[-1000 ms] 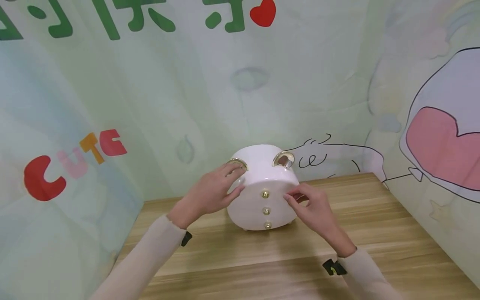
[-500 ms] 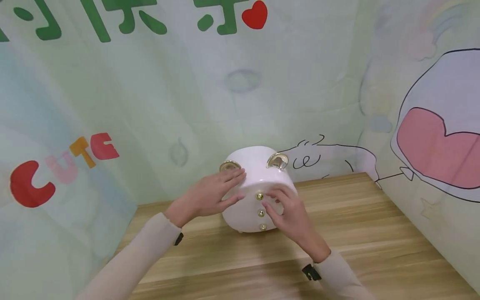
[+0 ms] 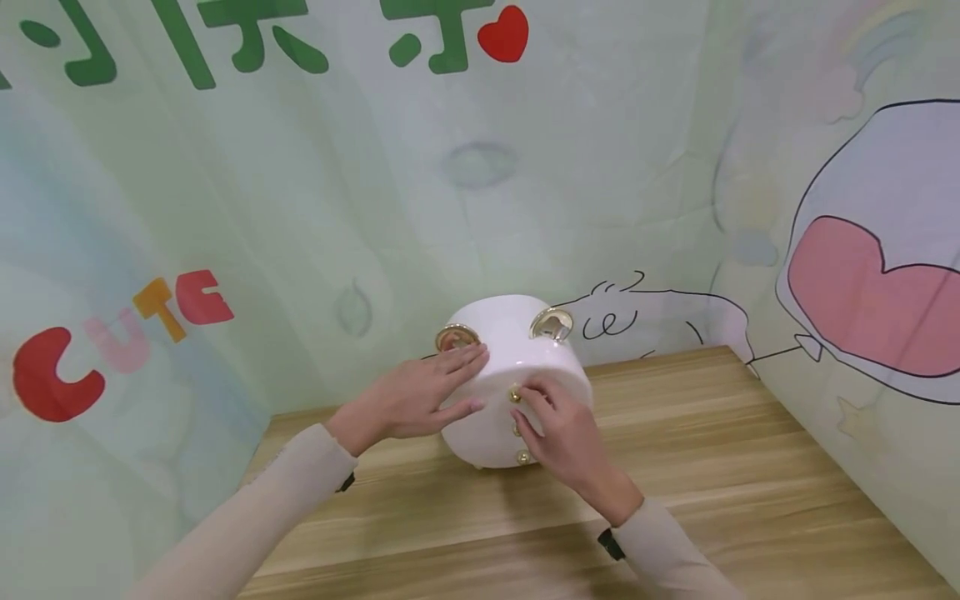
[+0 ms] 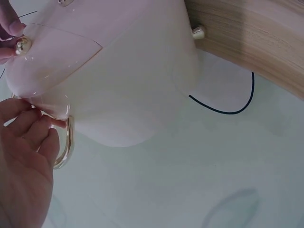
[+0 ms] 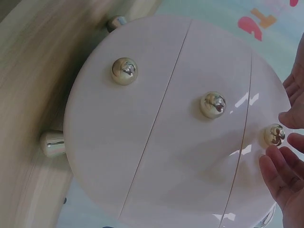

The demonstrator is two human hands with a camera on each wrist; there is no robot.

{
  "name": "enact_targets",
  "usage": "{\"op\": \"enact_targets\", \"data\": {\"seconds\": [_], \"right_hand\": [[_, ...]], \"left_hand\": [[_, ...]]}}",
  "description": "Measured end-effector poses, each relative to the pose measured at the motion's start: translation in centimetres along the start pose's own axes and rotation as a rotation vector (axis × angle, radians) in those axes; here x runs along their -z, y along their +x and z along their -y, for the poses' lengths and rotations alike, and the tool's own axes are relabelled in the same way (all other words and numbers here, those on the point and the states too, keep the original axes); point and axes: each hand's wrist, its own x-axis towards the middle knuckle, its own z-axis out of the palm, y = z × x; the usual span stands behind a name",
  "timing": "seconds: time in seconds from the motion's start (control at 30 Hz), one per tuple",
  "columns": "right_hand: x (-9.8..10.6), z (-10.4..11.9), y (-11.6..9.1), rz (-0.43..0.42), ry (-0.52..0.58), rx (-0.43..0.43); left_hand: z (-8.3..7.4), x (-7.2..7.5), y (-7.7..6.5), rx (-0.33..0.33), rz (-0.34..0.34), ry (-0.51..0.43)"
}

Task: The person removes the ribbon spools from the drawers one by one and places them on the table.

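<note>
A white, glossy, rounded box with drawers [image 3: 480, 433] stands on the table, a column of gold knobs down its front. My right hand [image 3: 566, 437] has thumb and fingertips around the top drawer knob [image 5: 274, 135], pinching it; the left wrist view shows fingertips on either side of that knob. Across the box's upper left, next to a gold ring-shaped ear [image 3: 456, 337], my left hand [image 3: 412, 396] rests with fingers extended. Its thumb points toward the front. In the right wrist view, thin seams divide the drawer fronts, which lie flush.
Wood-grain table [image 3: 720, 467] extends in front and to the right of the box. A printed cloth backdrop [image 3: 360, 208] hangs close behind and along both sides. Small gold feet [image 5: 52, 144] hold the box up. A second gold ear [image 3: 552, 323] projects at upper right.
My right hand has moved left from the box's right edge to the top knob, its fingertips closing around it. My left hand has stayed at the upper left, fingers flattening. The head view has shifted slightly.
</note>
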Motion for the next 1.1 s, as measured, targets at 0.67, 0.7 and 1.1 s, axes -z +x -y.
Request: {"op": "enact_targets", "data": {"seconds": [0.67, 0.7, 1.1], "right_hand": [[-0.66, -0.36, 0.79, 0.044, -0.202, 0.19], [-0.73, -0.39, 0.79, 0.043, -0.203, 0.197], [-0.74, -0.41, 0.87, 0.035, -0.211, 0.211]], "left_hand": [[0.04, -0.28, -0.62, -0.032, 0.027, 0.034], [0.02, -0.3, -0.64, -0.03, 0.029, 0.034], [-0.23, -0.4, -0.71, -0.056, -0.015, 0.038]]}}
